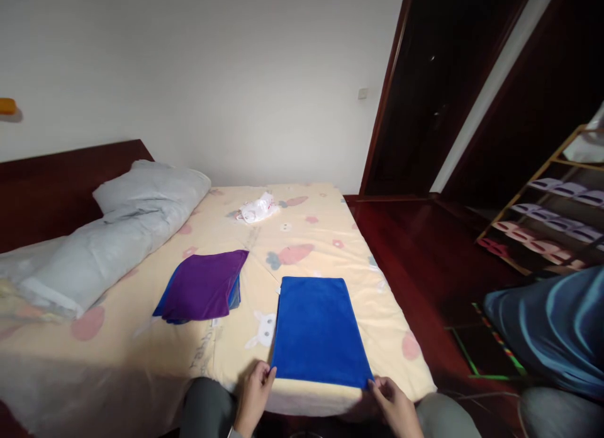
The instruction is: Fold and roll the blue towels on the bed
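A blue cloth point(318, 331) lies flat on the bed point(396, 337), its near edge at the front of the mattress. My left hand point(257, 387) pinches the cloth's near left corner. At the near right corner, my right hand point(391, 400) has thumb and fingers closed on the cloth. To the left is a pile of cloths with a purple cloth point(205, 287) on top and blue ones showing beneath.
A white plastic bag point(258, 208) rests near the wall. Grey bedding point(127, 236) fills the bed's left side by the headboard point(61, 186). On the right are a slipper rack point(547, 224) and blue fabric point(557, 325). My knees are at the bed's front edge.
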Demonstrator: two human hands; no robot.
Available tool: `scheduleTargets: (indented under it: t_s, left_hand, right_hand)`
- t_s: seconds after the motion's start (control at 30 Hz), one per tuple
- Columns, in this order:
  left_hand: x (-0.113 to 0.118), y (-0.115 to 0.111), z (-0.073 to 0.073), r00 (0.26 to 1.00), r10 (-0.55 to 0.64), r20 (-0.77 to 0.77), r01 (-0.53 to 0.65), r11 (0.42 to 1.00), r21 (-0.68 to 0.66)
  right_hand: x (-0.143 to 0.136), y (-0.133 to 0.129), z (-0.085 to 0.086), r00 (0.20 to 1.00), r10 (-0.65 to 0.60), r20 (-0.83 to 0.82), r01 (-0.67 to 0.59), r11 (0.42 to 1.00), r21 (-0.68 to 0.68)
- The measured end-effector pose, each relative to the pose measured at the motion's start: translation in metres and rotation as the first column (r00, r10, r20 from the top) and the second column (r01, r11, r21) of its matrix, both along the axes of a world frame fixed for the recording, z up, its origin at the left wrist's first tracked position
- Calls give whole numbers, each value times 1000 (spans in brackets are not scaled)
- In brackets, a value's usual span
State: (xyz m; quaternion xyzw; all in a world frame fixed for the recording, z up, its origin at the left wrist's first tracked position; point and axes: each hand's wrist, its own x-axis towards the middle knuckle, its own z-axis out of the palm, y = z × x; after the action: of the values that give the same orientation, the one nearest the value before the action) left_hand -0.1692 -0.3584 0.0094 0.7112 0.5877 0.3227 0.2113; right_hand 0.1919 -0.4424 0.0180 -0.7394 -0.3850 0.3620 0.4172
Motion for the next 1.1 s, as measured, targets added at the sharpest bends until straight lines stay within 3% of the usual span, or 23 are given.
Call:
scheduleTargets:
  t_s: [0.1, 0.23, 0.37, 0.53, 0.67, 0.8, 0.9, 0.97, 1.1]
  left_hand:
    - [-7, -15, -4, 990, -10, -141, 19, 998, 62]
    - [-3, -23, -2, 932, -5, -363, 92, 971, 223]
    - [13, -24, -1, 852, -182, -491, 327, 917, 229]
    - [18, -22, -7, 885, -201, -420, 319, 919, 232]
    - [10, -16, -10, 909, -167, -382, 283, 920, 270]
    - [1, -15, -9, 891, -180, -417, 320, 901, 293]
    - [-1, -20, -5, 878, -224, -422, 350, 903, 250]
    - [-1, -23, -3, 893, -240, -382, 329, 925, 188]
    - [-1, -20, -4, 951, -217, -219, 247, 962, 119]
  right_hand:
    - [-2, -10, -3, 987, 20, -162, -34, 996, -86]
    - [-6, -12, 6, 998, -8, 58, 4, 998, 68]
    - [-17, -5, 17, 970, 181, 160, -207, 965, 161]
    - [-19, 1, 0, 957, 250, 149, -274, 947, 170]
    - [-5, 1, -23, 909, 275, 313, -353, 908, 226]
    - [12, -4, -34, 723, 309, 617, -562, 784, 265]
    - [21, -9, -41, 585, 224, 780, -629, 732, 262]
    - [24, -10, -48, 590, 164, 791, -597, 747, 291]
    - [25, -7, -60, 753, 220, 620, -482, 826, 293]
